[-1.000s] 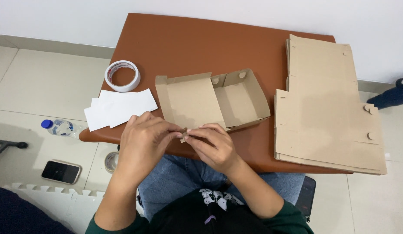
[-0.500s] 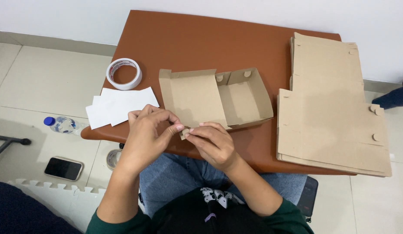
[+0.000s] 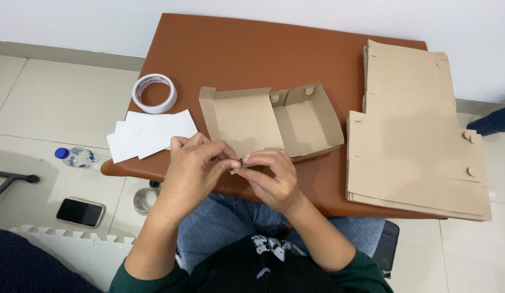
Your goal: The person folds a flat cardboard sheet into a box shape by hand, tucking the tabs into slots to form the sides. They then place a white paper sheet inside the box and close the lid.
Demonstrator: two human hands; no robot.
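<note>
A rust-brown smooth table [image 3: 252, 49] fills the middle. At its right side lies a stack of flat, matte cardboard box blanks [image 3: 415, 135] with round tabs. At the table's centre stands a half-folded open cardboard box [image 3: 269, 122], its lid flap spread leftward. Left of the box lie white paper sheets [image 3: 149, 133], and beyond them a white tape roll [image 3: 154, 93]. At the table's near edge, the left hand [image 3: 195, 165] and right hand [image 3: 271, 176] meet, fingertips pressed together, pinching a small dark piece [image 3: 240, 161] too small to identify.

Open brown cardboard box [image 3: 274, 122] beside flat box stack [image 3: 415, 135].
</note>
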